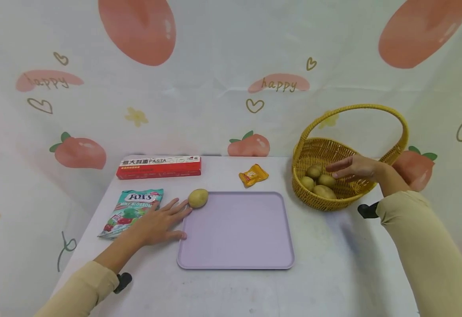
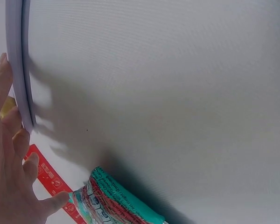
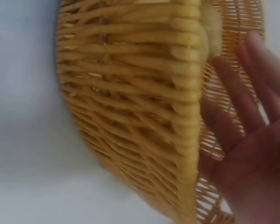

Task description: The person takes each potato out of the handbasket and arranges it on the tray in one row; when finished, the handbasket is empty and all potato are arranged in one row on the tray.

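My left hand lies with fingers spread at the left edge of the lilac tray. Its fingertips are beside a single potato at the tray's far left corner; whether they touch it I cannot tell. My right hand reaches over the rim into a wicker basket, fingers extended and holding nothing. Several potatoes sit in the basket, to the left of that hand. In the right wrist view, the basket wall hides most of the potatoes.
A green candy bag lies left of my left hand, partly behind it. A red and white pasta box stands at the back left. A small orange packet lies behind the tray. The basket's tall handle arches above it.
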The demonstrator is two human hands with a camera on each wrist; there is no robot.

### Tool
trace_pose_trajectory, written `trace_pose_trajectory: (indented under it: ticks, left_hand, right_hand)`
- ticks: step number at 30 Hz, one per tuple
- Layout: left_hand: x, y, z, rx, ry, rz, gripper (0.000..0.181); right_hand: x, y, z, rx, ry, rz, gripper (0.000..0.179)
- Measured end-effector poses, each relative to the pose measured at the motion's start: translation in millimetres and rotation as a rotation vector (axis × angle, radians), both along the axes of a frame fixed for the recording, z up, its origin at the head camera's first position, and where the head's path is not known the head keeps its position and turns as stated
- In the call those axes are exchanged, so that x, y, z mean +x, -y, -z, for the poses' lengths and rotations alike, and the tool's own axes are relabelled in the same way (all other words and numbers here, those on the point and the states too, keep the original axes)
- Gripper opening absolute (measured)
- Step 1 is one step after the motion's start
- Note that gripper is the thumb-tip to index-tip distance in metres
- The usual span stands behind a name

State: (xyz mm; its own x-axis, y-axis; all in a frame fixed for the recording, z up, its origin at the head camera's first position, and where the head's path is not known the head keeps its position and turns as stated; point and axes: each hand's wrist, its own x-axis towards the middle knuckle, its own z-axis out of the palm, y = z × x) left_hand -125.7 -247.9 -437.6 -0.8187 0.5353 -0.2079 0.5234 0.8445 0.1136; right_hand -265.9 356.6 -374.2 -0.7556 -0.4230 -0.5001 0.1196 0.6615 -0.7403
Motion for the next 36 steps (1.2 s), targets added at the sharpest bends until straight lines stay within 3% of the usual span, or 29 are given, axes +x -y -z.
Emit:
trace_pose_trajectory:
  ticks: [7, 16, 23, 31, 36]
  left_hand:
    - [-0.4, 0.3, 0.9, 0.007, -0.013, 0.011, 0.08]
    - [0.0, -0.1, 0.1, 0.015, -0.011, 0.011, 0.08]
    - [-2.1, -0.5, 1.1, 0.009, -0.006, 0.013, 0.08]
    - [-1.2, -1.0, 0.9, 0.002, 0.006, 0.011, 0.081]
    - [-0.7, -0.2, 1.6, 0.003, -0.004, 0.005, 0.081]
  right_hand:
    - [0.5, 5.3, 9.1, 0.07, 0.051, 0.06, 0.063]
    - [-1.0, 16.1, 9.3, 0.162, 0.023, 0.012, 0.062]
    - [-2.9, 17.0, 8.2, 0.211, -0.104, -0.036, 0.054]
    - [0.0, 10.5, -11.8, 0.247, -0.223, -0.115, 0.051]
    - [4.0, 18.2, -32.1, 0.177, -0.268, -0.163, 0.047]
